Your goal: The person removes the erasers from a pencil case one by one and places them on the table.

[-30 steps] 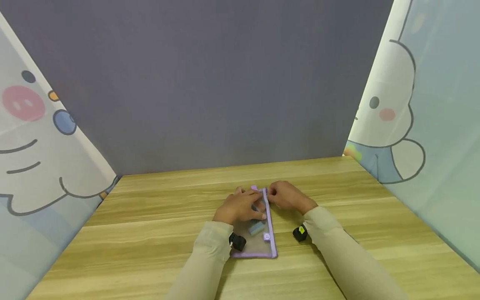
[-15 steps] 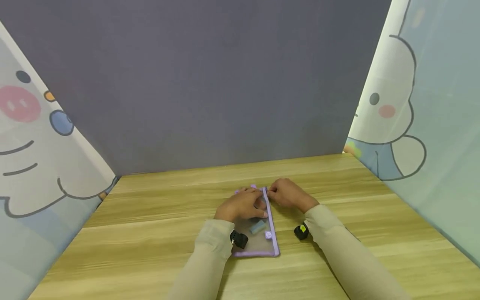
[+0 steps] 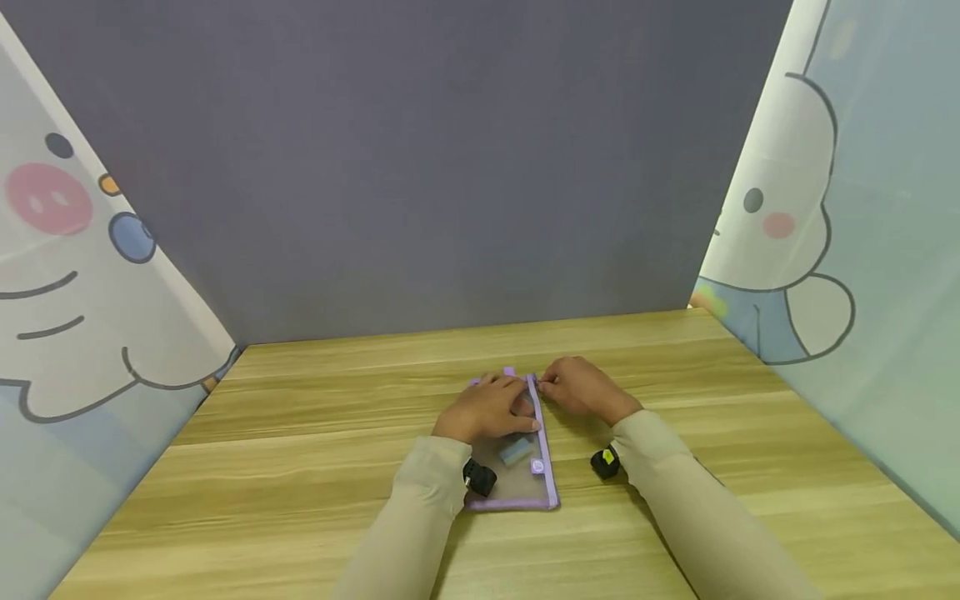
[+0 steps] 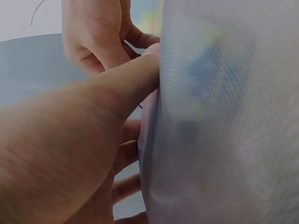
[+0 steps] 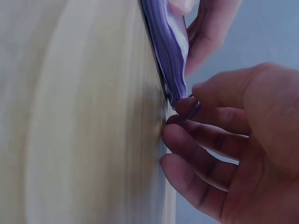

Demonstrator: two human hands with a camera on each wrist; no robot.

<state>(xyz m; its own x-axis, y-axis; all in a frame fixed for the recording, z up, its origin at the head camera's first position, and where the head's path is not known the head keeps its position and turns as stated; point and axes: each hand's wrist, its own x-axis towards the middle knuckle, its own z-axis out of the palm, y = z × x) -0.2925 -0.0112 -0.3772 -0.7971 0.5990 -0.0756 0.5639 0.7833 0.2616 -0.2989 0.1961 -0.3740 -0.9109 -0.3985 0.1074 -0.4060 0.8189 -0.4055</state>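
Note:
A mesh zipper pouch (image 3: 495, 492) with purple edging lies flat on the table, its zipper (image 3: 546, 450) running along the right side. My left hand (image 3: 487, 410) rests across the pouch's upper part, thumb at the zipper band and fingers spread toward the far edge. At the zipper's far end, the thumb and index finger of my right hand (image 3: 579, 388) pinch a small dark zipper pull (image 5: 196, 110). The right hand's other fingers are bent in the right wrist view. Through the mesh shows a light-blue block (image 3: 516, 452); the left hand covers other contents.
The wood-grain table (image 3: 300, 467) stretches around the pouch to a dark grey panel (image 3: 465, 167) behind. Cartoon-printed curtains (image 3: 795, 183) flank both sides. A black wrist device (image 3: 480, 478) on the left wrist hangs over the pouch.
The left fingers have settled slightly lower on the pouch, uncovering its top left edge. My right hand keeps its pinch at the zipper's far end, almost still.

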